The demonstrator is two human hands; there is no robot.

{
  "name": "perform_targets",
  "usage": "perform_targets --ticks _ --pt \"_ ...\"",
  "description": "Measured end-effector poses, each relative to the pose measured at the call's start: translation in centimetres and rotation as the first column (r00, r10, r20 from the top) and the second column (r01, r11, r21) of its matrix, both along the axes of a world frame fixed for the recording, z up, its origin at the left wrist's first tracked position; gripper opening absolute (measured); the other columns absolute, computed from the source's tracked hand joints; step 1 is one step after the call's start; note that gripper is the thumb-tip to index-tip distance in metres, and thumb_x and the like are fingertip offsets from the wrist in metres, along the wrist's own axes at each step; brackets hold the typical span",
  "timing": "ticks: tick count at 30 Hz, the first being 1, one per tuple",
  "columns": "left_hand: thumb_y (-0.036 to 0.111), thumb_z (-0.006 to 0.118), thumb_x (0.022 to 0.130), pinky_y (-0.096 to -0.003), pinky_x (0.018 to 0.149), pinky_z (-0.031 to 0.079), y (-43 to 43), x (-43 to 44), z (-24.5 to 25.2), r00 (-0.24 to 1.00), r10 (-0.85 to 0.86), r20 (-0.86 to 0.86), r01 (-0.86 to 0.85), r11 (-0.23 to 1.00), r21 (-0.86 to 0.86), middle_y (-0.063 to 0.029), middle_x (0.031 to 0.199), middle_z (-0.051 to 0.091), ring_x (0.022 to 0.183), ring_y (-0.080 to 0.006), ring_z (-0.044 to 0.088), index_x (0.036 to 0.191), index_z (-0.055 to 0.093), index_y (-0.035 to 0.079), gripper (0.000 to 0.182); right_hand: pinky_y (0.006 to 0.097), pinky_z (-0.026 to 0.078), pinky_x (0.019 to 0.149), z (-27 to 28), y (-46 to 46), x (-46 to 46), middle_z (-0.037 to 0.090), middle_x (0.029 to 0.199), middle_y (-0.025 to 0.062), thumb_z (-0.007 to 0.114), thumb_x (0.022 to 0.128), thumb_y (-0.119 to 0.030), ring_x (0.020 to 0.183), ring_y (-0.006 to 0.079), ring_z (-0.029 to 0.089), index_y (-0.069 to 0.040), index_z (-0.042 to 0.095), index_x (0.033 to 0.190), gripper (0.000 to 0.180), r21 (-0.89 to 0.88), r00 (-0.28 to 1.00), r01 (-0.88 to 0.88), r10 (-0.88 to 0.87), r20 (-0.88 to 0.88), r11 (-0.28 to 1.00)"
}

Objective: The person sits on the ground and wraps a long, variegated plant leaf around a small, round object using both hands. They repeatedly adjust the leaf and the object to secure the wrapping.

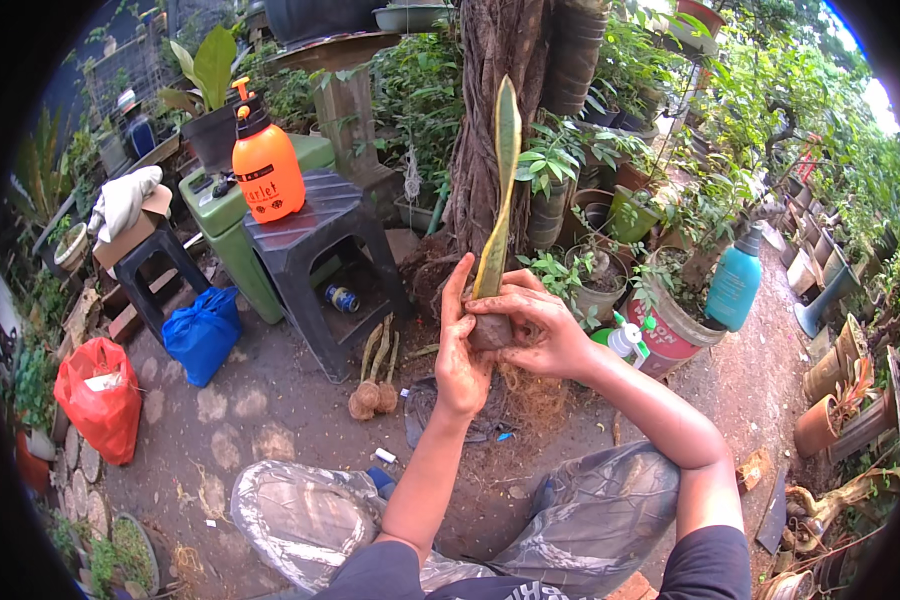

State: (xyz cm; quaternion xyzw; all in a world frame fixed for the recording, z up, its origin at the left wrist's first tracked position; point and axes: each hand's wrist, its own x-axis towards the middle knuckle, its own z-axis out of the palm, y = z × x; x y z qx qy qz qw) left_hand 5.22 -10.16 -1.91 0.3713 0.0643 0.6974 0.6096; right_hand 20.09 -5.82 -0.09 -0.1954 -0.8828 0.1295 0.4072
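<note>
A snake plant leaf with yellow margins stands upright between my hands. Its base sits in a small dark clump of soil. My left hand cups the clump from the left, with the index finger raised beside the leaf. From the right, my right hand grips the clump and the leaf base with thumb and fingers. Both hands are smeared with soil. Below them on the ground lie a tangle of brown root fibre and a dark plastic sheet, partly hidden by my left forearm.
A black plastic stool holds an orange pump sprayer. Bulbous-rooted stems lie beside it. Further left are a blue bag and a red bag. A tree trunk rises ahead; a large planted pot stands right.
</note>
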Motion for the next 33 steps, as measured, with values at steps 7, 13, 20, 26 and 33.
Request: perform_targets --ticks 7,13,20,26,33 --pt "0.015 0.041 0.091 -0.0405 0.109 0.045 0.1 -0.2 -0.1 0.988 0.091 -0.122 -0.093 0.996 -0.011 -0.0147 0.145 0.044 0.131 -0.0263 0.051 0.156 0.022 0.011 0.068 0.0443 0.039 0.106 0.2 0.0 -0.2 0.063 0.122 0.0083 0.086 0.070 -0.018 0.119 0.0284 0.050 -0.017 0.067 0.130 0.063 -0.035 1.000 -0.011 0.010 -0.018 0.999" --pt "0.013 0.038 0.094 -0.0407 0.112 0.041 0.0 0.2 -0.3 0.982 0.138 -0.128 -0.139 0.990 -0.001 -0.0137 0.151 0.036 0.135 -0.0255 0.046 0.156 0.022 0.010 0.064 0.0434 0.042 0.103 0.5 -0.1 -0.2 0.066 0.119 0.0093 0.082 0.077 -0.021 0.116 0.0268 0.052 -0.014 0.068 0.130 0.055 -0.127 0.997 -0.050 0.042 -0.068 0.991" --pt "0.022 0.034 0.106 -0.0402 0.118 0.028 0.4 0.7 -1.0 0.882 0.396 -0.256 -0.369 0.918 0.148 -0.0113 0.157 0.029 0.143 -0.0249 0.033 0.156 0.018 0.007 0.055 0.0423 0.042 0.098 0.2 -0.3 -0.7 0.065 0.107 0.0102 0.075 0.085 -0.021 0.107 0.0256 0.051 -0.007 0.065 0.132 0.050 -0.253 0.982 -0.122 0.080 -0.171 0.960" --pt "0.035 0.031 0.110 -0.0417 0.120 0.021 0.7 0.4 -2.2 0.550 0.725 -0.415 -0.621 0.687 0.378 -0.0148 0.160 0.021 0.148 -0.0253 0.024 0.154 0.018 -0.001 0.058 0.0403 0.039 0.101 -0.9 -1.2 -1.7 0.066 0.120 0.0103 0.061 0.096 -0.020 0.107 0.0240 0.052 -0.005 0.062 0.135 0.041 -0.448 0.963 -0.186 0.073 -0.258 0.874" --pt "0.038 0.025 0.110 -0.0426 0.116 0.025 0.4 2.2 -2.6 0.549 0.739 -0.391 -0.715 0.658 0.239 -0.0185 0.153 0.024 0.143 -0.0280 0.029 0.149 0.020 -0.001 0.056 0.0399 0.032 0.115 -1.5 -1.7 -3.6 0.040 0.157 0.0104 0.048 0.104 -0.012 0.137 0.0234 0.044 -0.004 0.034 0.155 0.053 -0.485 0.907 -0.252 0.030 -0.421 0.838"
